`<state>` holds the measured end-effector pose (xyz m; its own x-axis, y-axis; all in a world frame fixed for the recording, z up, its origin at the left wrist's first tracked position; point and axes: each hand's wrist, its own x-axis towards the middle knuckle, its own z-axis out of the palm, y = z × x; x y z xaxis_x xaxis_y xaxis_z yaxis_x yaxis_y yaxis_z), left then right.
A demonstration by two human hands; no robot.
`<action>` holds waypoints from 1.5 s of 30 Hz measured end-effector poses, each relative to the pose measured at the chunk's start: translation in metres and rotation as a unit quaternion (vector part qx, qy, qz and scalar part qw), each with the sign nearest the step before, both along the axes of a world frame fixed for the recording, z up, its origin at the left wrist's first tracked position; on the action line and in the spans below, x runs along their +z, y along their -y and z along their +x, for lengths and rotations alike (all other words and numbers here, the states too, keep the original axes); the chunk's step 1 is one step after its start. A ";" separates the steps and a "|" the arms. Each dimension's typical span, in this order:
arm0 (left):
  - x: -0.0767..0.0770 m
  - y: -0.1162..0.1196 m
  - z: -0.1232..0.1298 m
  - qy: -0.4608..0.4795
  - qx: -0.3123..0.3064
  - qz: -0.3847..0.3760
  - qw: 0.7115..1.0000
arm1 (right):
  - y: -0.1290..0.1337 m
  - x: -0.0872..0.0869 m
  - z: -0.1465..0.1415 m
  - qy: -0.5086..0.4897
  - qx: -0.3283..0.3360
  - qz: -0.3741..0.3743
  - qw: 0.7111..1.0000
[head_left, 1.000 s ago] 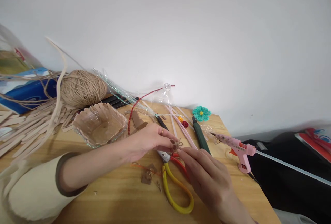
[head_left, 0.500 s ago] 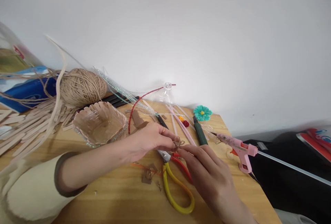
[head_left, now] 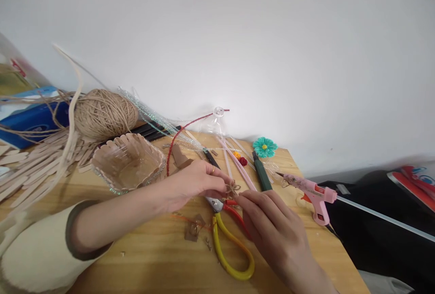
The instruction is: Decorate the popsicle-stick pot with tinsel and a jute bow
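Twine loops (head_left: pixel 233 188), a small brown bit that might be a bow (too tiny to say for sure from where I'm standing), are up between the person's two hands, just above the middle of the bench (head_left: pixel 163 269). The left hand (head_left: pixel 193 183), the one wearing a gold ring (head_left: pixel 213 170), has them pinched between thumb and fingers, and the right hand (head_left: pixel 275 226) comes in from the other side with its fingertips pinched together on the lower edge, so both hands are on the same little thing. Right underneath, scissors with one yellow and one red handle (head_left: pixel 216 235) lie on the wood, partly covered by the hands, and near the yellow handle there's a scrap of brown card (head_left: pixel 190 235). Past the left forearm sits a craft-stick basket (head_left: pixel 108 156) with sparkly trim round it, and behind that a fat ball of twine (head_left: pixel 105 113) next to a blue packet (head_left: pixel 34 126) and a messy heap of loose craft sticks (head_left: pixel 37 165). A red fuzzy stem (head_left: pixel 180 133) arcs up toward a clear plastic piece (head_left: pixel 217 124) by the wall. Over on the right you've got a teal flower (head_left: pixel 265 147) with a yellow centre, a dark green tool (head_left: pixel 261 174), small yellow and red blooms (head_left: pixel 243 161), and a pink glue gun (head_left: pixel 316 194) near the bench edge with a long pale glue stick (head_left: pixel 384 217) poking out the back
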<state>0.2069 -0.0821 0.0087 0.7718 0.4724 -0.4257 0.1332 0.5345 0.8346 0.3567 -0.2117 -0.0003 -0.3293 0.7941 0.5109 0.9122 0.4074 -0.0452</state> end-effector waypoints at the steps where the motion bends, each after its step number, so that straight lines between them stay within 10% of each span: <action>1: 0.000 0.000 -0.001 0.012 -0.002 0.001 1.000 | 0.000 0.000 0.000 0.003 0.000 -0.001 1.000; 36: -0.011 -0.001 0.000 -0.005 -0.006 0.131 0.991 | -0.003 0.002 -0.008 -0.092 0.001 -0.020 0.996; 45: -0.004 0.008 -0.002 0.029 -0.019 0.243 0.969 | -0.014 0.013 -0.013 -0.427 -0.152 -0.252 0.855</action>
<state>0.2046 -0.0898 0.0045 0.8085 0.5770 -0.1157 0.0905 0.0724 0.9933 0.3434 -0.1978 0.0130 0.2539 0.9668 0.0291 0.5187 -0.1107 -0.8477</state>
